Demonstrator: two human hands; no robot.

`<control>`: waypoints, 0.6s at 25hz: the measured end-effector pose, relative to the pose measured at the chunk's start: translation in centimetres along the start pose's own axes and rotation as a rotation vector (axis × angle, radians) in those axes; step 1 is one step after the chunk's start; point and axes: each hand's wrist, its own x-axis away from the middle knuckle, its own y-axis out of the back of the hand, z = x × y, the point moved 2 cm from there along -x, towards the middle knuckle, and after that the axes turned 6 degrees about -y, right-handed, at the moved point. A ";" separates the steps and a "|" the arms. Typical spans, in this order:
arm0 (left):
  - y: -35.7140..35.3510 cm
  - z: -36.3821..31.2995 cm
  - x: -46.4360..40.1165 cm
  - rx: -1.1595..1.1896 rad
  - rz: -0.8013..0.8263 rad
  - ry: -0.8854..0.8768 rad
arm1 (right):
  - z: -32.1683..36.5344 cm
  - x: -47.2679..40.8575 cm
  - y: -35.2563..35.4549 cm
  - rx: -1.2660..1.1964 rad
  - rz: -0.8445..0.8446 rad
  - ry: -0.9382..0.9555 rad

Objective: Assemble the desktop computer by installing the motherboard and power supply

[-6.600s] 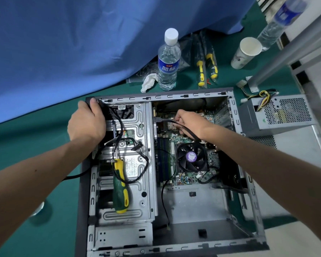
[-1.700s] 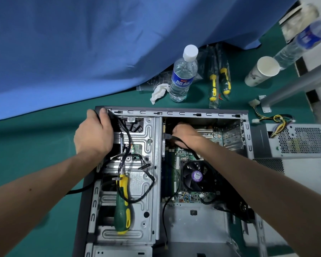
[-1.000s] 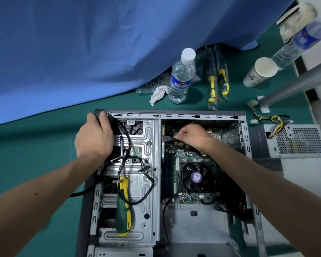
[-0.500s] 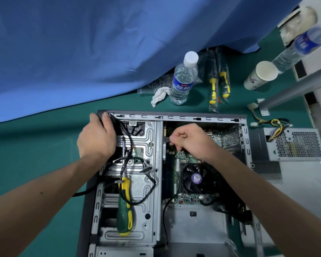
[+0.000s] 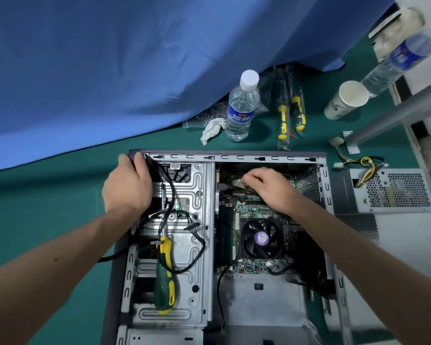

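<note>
Since half a second ago your right hand (image 5: 269, 188) has slid a little right over the motherboard (image 5: 253, 212), fingers curled down at its far end — whether they pinch anything, you cannot tell. Your left hand (image 5: 127, 188) keeps gripping the far left corner of the case (image 5: 234, 155). Outside, just right of the case, the power supply (image 5: 393, 190) lies on the green table (image 5: 35, 207). On the drive cage rests a green screwdriver (image 5: 163, 277).

Right hand (image 5: 269, 188) covers upper motherboard (image 5: 253, 211); what its fingertips touch can't be told. Left hand (image 5: 127, 188) hides case (image 5: 234, 153) corner. Case bottom cut by frame edge. Far-right bottle (image 5: 398, 61) blurred. Bottle (image 5: 241, 108) label unreadable.
</note>
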 end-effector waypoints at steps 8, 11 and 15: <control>0.0 0.1 0.0 0.004 -0.001 0.006 | 1.8 -3.5 -1.6 0.508 0.143 0.119; -0.1 0.2 0.0 0.000 -0.007 0.010 | 1.6 -3.7 -2.2 0.547 0.135 0.147; -0.3 0.1 0.0 -0.010 -0.004 0.003 | 1.4 -4.0 -2.3 0.517 0.149 0.105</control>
